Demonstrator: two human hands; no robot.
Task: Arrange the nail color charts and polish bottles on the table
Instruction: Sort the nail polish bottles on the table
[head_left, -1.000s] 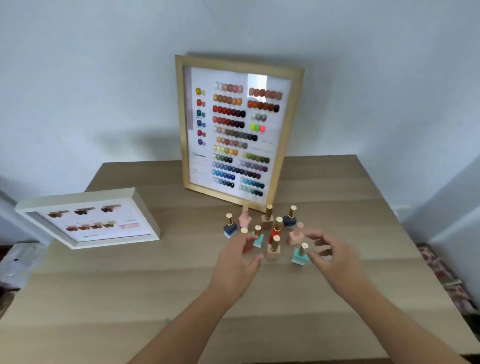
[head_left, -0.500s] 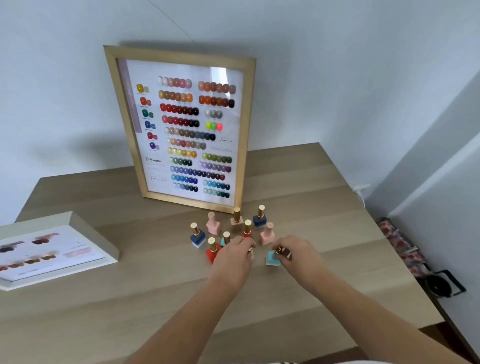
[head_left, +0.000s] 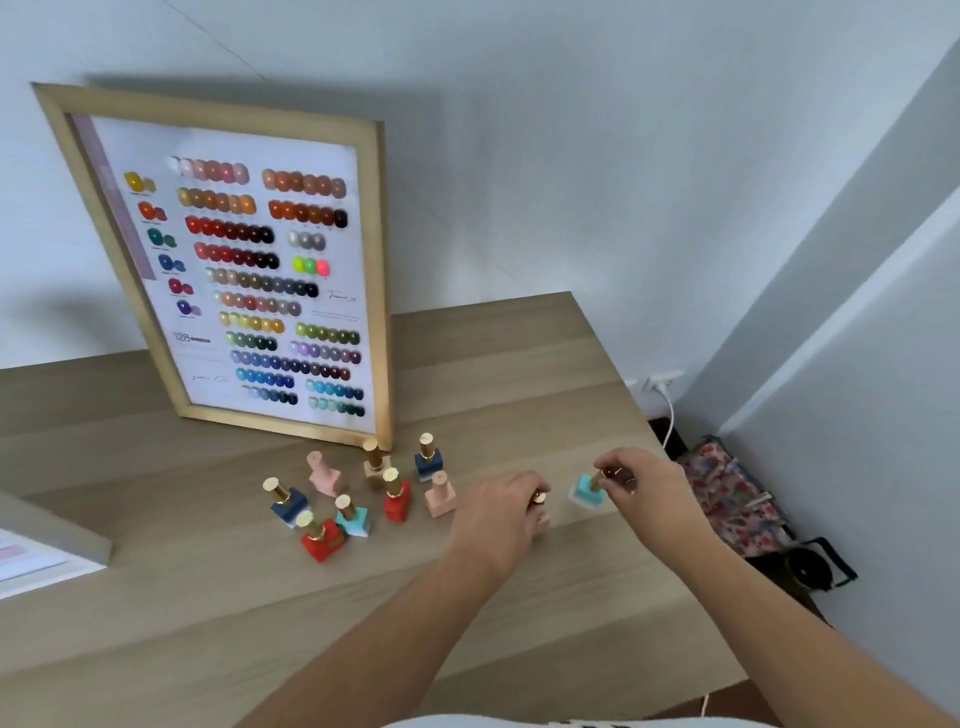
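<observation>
A gold-framed nail color chart (head_left: 244, 270) leans against the wall at the back of the wooden table (head_left: 156, 597). In front of it stand several polish bottles, among them a red one (head_left: 397, 500), a blue one (head_left: 428, 460) and a pink one (head_left: 440, 494). My left hand (head_left: 501, 519) is closed on a beige gold-capped bottle (head_left: 539, 506), mostly hidden by the fingers. My right hand (head_left: 644, 491) pinches the gold cap of a light turquoise bottle (head_left: 586, 490), to the right of the group.
A white-framed smaller chart (head_left: 47, 556) lies at the table's left edge. The table's right edge is close to my right hand. Beyond it, on the floor, are a floral bag (head_left: 727, 493), a black item and a wall socket with a white cable (head_left: 667, 410).
Both hands have moved to the right, away from the cluster, each carrying a bottle: the left the beige one, the right the turquoise one. The camera has turned right.
</observation>
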